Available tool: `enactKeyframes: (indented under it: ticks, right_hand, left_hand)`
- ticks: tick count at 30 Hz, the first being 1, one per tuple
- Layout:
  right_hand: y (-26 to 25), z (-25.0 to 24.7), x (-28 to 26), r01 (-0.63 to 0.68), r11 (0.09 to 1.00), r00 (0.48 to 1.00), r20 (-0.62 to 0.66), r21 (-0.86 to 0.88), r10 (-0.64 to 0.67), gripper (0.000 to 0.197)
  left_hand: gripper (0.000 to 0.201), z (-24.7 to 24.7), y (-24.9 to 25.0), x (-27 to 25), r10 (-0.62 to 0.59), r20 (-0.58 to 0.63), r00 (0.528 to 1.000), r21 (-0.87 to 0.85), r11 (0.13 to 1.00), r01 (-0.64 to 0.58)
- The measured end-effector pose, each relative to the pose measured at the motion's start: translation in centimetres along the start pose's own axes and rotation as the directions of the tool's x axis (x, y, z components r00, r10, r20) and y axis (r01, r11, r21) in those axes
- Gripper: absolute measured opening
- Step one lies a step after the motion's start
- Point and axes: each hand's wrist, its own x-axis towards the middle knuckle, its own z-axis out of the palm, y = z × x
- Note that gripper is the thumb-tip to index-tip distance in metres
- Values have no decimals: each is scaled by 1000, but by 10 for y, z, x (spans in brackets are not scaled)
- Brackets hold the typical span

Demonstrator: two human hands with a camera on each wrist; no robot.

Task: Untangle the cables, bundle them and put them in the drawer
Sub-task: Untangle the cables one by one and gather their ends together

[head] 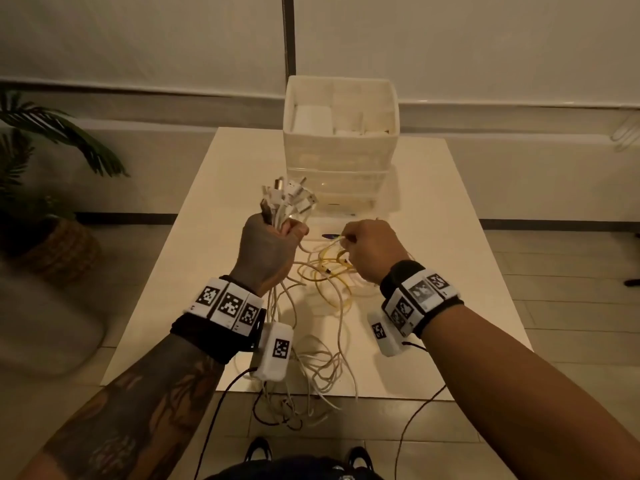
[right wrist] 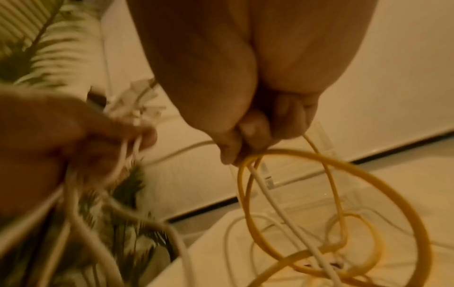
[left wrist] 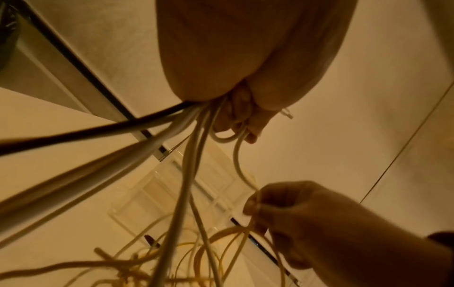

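White table (head: pixel 433 237), left hand (head: pixel 266 251) fisting white cables (head: pixel 277 202), right hand (head: pixel 372 251) pinching yellow cable (head: pixel 332 268), fingertips hidden

walls (head: pixel 138 36) white | tiled flr (head: pixel 571 306) | potted plant (head: pixel 41 161) L | dim warm light

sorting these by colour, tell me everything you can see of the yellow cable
The yellow cable is thin, smooth and looks rubbery. It lies in several loose overlapping loops on the white table, in front of the clear drawer unit, tangled with white cables that cross through its loops. The right hand pinches one loop and lifts it off the table; the rest sags below. A dark-tipped plug end shows mid-tangle.
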Motion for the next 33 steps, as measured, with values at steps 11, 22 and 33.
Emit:
enactKeyframes:
  ticks: [11,22,33]
  right_hand:
    - [-17,-15,-5,-95,868,995,70,487,70,28]
    - [-2,-22,-10,-137,818,932,353,559,-85,6]
    - [-32,-28,-8,-76,575,990,129,815,-53,23]
  left_hand:
    - [21,10,-12,0,-50,63,997,35,998,48]
    - [18,-1,-7,5,-19,39,999,-42,999,21]
    - [39,14,7,-12,-6,271,963,-185,981,58]
